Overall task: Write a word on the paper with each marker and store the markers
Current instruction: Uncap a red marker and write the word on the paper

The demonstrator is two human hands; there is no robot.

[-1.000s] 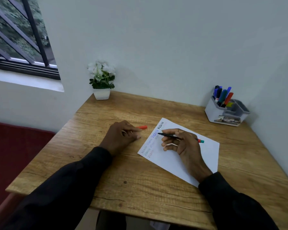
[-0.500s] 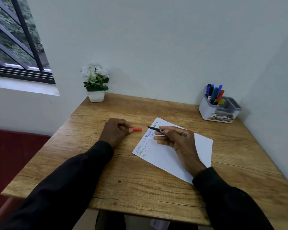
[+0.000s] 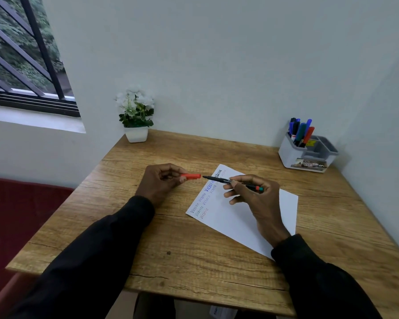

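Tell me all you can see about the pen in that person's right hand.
The marker is slim, with a black plastic-looking barrel and a red and teal band at its back end. Uncapped, it is held nearly level over the paper's written edge, its dark tip pointing left at the red cap that the left hand pinches, a small gap between them. The right hand grips its rear half.

The left hand [image 3: 164,181], fingers curled, pinches a red cap [image 3: 191,176] at its tips. The right hand [image 3: 255,195] grips a black marker [image 3: 228,180] between thumb and forefinger, its other fingers loosely spread.
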